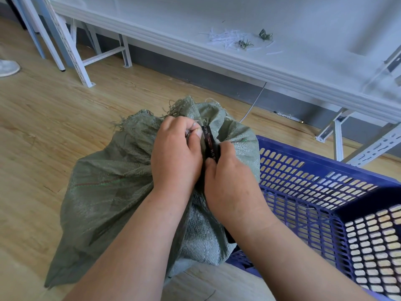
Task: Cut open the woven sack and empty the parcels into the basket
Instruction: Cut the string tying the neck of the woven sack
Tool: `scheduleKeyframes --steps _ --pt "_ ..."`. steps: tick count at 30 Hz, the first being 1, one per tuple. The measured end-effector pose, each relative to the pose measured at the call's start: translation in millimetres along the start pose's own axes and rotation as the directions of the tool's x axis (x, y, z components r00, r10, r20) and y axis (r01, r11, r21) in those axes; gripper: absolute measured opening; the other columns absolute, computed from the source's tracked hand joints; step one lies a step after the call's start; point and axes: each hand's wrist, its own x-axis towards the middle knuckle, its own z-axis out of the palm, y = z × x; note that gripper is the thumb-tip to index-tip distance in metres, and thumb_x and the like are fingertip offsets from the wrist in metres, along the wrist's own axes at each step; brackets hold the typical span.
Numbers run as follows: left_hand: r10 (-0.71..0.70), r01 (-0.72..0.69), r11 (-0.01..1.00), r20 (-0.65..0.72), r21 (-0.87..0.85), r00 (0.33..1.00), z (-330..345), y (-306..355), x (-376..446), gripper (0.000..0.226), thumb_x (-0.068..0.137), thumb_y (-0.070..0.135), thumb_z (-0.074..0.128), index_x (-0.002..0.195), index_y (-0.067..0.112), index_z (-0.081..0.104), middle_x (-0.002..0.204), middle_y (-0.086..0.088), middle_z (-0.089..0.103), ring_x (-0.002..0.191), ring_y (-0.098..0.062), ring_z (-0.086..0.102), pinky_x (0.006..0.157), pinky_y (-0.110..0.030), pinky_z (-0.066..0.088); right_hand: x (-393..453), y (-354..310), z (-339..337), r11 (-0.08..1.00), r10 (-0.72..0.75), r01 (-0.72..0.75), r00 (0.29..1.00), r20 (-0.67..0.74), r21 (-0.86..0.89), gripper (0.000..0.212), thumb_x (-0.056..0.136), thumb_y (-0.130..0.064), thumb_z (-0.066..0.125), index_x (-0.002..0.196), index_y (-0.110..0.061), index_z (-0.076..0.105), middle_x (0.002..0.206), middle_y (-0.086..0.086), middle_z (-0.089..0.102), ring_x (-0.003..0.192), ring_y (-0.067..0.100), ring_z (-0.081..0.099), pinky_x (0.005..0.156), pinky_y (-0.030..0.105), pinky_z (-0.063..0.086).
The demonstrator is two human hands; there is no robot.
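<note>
A long white metal-framed worktop (293, 40) runs across the top of the view, standing on slotted white legs over a light wood-plank floor (43, 127). On that floor, below the worktop's front edge, sits a bulging grey-green woven plastic sack (108, 187), its frayed mouth gathered into a bunch at the top and its body slumped outward to the left. Its right side presses against the rim of a blue perforated plastic basket (325, 192), which stands on the floor just beside it and fills the lower right corner. Both bare forearms reach forward from the bottom edge, converging on the sack's gathered neck. The left hand (175, 157) is arched over the bunched fabric, knuckles up, its fingers (196, 132) curled tight and pinching the gathered weave and a pale string at the neck. The right hand (230, 181) lies just beside it, touching it thumb side to thumb side, its fingers clenched around a slim dark cutter with printed lettering (210, 141) that points upward and away, its upper end lying against the neck next to the left fingertips. Whether a blade is exposed cannot be told. On the worktop lie a scatter of white cut strips (223, 39) and two small tufts of green frayed fibre (265, 35).
</note>
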Motion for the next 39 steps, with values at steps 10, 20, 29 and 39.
scheduleKeyframes --steps 10,20,29,39 --pt "0.018 -0.018 1.000 -0.008 0.008 1.000 -2.0 1.6 -0.7 0.005 0.091 0.019 0.057 0.086 0.021 0.059 0.093 0.010 0.049 0.082 -0.008 0.044 0.062 -0.017 0.027 -1.8 -1.6 -1.8 1.000 -0.026 0.026 1.000 0.001 -0.004 0.006 0.101 -0.024 0.034 0.100 -0.020 0.030 0.088 0.011 0.064 0.092 0.036 0.061 0.060 0.031 0.023" --pt "0.016 -0.016 1.000 -0.020 0.012 1.000 -1.2 3.1 -1.4 0.006 0.090 0.018 0.059 0.085 0.020 0.058 0.092 0.009 0.049 0.082 -0.011 0.047 0.064 -0.018 0.027 -2.6 -3.7 -2.8 1.000 -0.013 0.013 1.000 0.020 -0.009 0.006 0.101 -0.024 0.034 0.100 -0.020 0.030 0.094 0.013 0.065 0.091 0.036 0.061 0.061 0.031 0.026" --pt "0.002 -0.002 1.000 -0.024 0.018 1.000 -0.8 3.9 -1.9 0.004 0.090 0.020 0.058 0.087 0.019 0.060 0.094 0.009 0.051 0.084 -0.012 0.048 0.064 -0.019 0.028 6.8 -3.4 -0.6 1.000 0.004 -0.004 1.000 0.020 -0.003 0.006 0.100 -0.024 0.035 0.099 -0.019 0.032 0.064 -0.007 0.039 0.085 0.032 0.058 0.059 0.031 0.023" --pt "-0.005 0.006 0.999 -0.012 0.041 1.000 -0.8 5.8 -3.0 0.004 0.091 0.021 0.058 0.088 0.020 0.060 0.095 0.009 0.051 0.088 -0.015 0.052 0.065 -0.022 0.030 8.8 -2.5 -0.4 1.000 0.003 -0.003 1.000 0.017 -0.017 0.006 0.100 -0.023 0.035 0.099 -0.018 0.032 0.063 -0.006 0.039 0.088 0.033 0.060 0.059 0.031 0.022"
